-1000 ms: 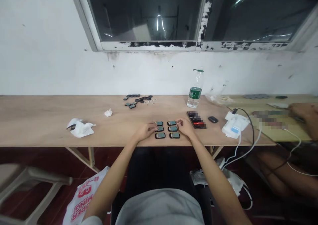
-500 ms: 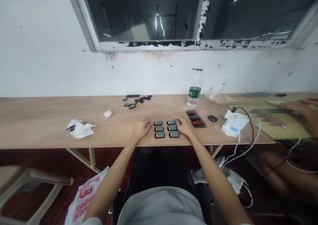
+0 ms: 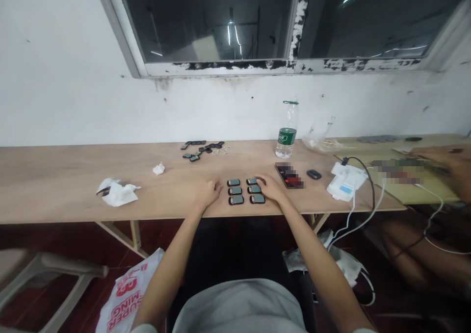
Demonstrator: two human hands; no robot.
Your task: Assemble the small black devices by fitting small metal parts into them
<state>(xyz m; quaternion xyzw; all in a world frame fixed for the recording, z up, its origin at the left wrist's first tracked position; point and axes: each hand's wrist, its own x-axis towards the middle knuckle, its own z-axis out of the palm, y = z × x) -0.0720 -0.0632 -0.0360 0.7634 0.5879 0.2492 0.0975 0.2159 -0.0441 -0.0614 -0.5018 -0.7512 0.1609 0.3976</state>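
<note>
Several small rounded black cases with grey-green screen-like panels lie on the table in two short columns before me. My left hand rests on the wood left of the left column, apart from it, fingers loosely bent and nothing visible in them. At the upper end of the right column, my right hand has its thumb and fingertips closed round the right end of the farthest case. That case lies on the table, its right end partly covered by my fingers.
Dark cases and tiny white pieces are scattered near the wall. A water bottle, phone, black oval object and white cabled box stand right. Crumpled tissue lies left. Another person's hand is far right.
My left hand has drawn slightly left, away from the left column, with its fingers more bent. My right fingertips have shifted slightly left onto the end of the farthest right case.
</note>
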